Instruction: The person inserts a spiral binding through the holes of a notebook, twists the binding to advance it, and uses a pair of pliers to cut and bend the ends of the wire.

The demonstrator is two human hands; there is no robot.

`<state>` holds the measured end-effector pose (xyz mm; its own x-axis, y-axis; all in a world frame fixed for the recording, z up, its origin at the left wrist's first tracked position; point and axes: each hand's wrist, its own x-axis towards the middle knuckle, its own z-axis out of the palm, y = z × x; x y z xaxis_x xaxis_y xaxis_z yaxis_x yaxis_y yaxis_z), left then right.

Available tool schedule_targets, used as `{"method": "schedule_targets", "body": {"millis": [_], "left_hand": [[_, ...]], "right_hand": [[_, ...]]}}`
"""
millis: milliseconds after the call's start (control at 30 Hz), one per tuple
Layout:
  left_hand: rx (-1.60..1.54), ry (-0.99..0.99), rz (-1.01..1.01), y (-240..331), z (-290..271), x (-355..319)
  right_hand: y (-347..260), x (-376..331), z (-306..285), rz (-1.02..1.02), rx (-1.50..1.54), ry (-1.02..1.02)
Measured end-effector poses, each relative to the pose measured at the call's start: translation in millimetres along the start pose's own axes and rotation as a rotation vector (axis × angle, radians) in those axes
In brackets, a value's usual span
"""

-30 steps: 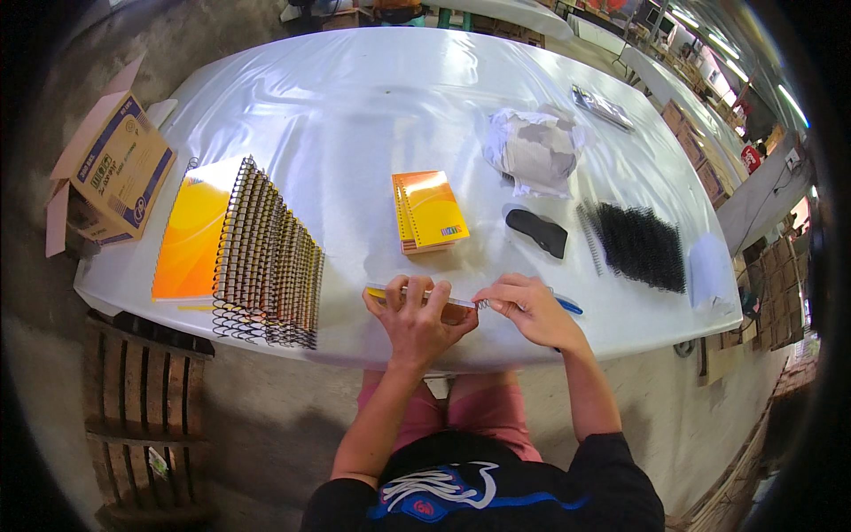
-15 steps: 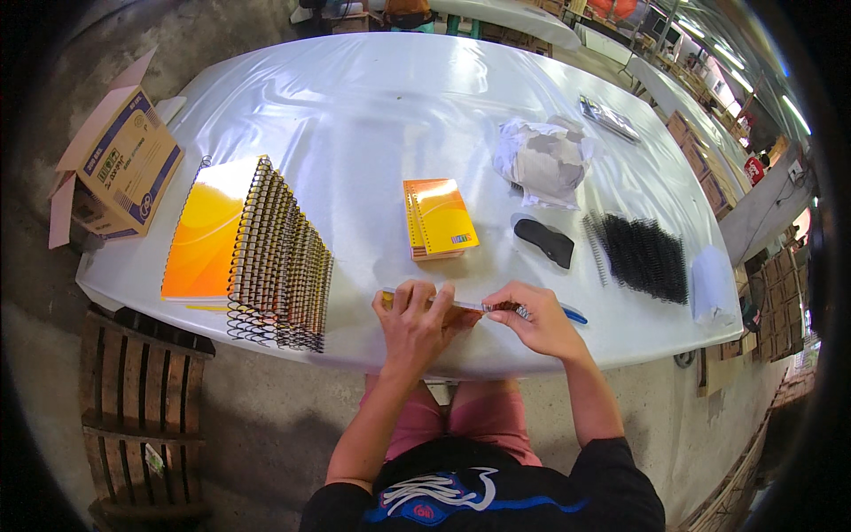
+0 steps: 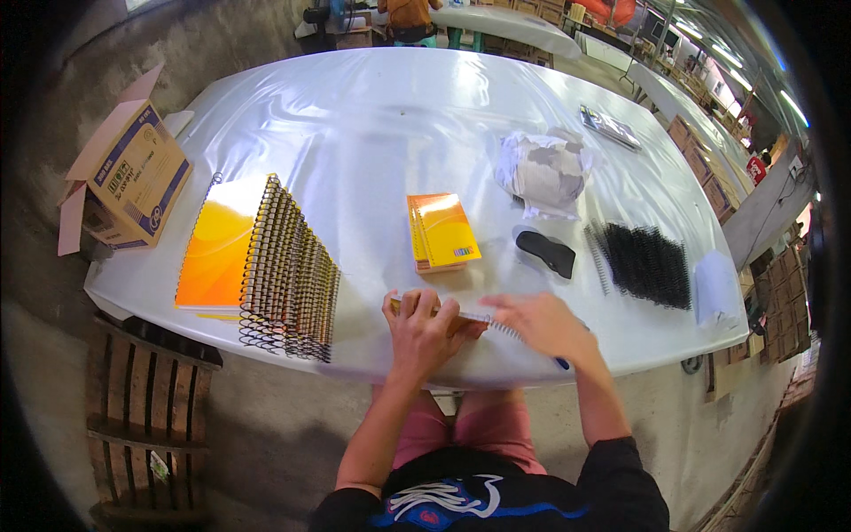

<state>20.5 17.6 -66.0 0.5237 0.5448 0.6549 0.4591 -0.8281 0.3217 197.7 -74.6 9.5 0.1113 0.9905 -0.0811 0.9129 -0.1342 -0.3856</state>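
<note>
Hands at the near bench edge, working a notebook and its spiral wire.

Left hand (image 3: 424,326): fingers curled down over a small orange notebook (image 3: 443,321), pressing it flat against the white-covered bench (image 3: 355,115). Right hand (image 3: 541,321): loosely spread, palm down, fingertips touching a spiral wire (image 3: 493,323) that runs along the notebook's edge; whether it pinches the wire cannot be told, as the hand is blurred. Notebook: lies at the bench's near edge, mostly hidden under the left hand, only an orange sliver showing. Left of the hands: a fanned row of bound orange notebooks (image 3: 266,262). Beyond the hands: a small stack of unbound orange pads (image 3: 443,230). Further right: a dark flat tool (image 3: 546,252), a heap of black spiral wires (image 3: 645,264), and a crumpled plastic bag (image 3: 542,170). Far left: an open cardboard box (image 3: 128,177).
</note>
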Motion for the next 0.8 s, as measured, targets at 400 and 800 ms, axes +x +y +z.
{"method": "schedule_targets", "body": {"millis": [400,800], "left_hand": [[-0.237,0.099,-0.021,2,-2,-3],[-0.266,0.099,-0.019,3,0,-3]], "right_hand": [[145,21,30,0.144,-0.084,0.573],[48,7,30,-0.325,1.052,0.022]]}}
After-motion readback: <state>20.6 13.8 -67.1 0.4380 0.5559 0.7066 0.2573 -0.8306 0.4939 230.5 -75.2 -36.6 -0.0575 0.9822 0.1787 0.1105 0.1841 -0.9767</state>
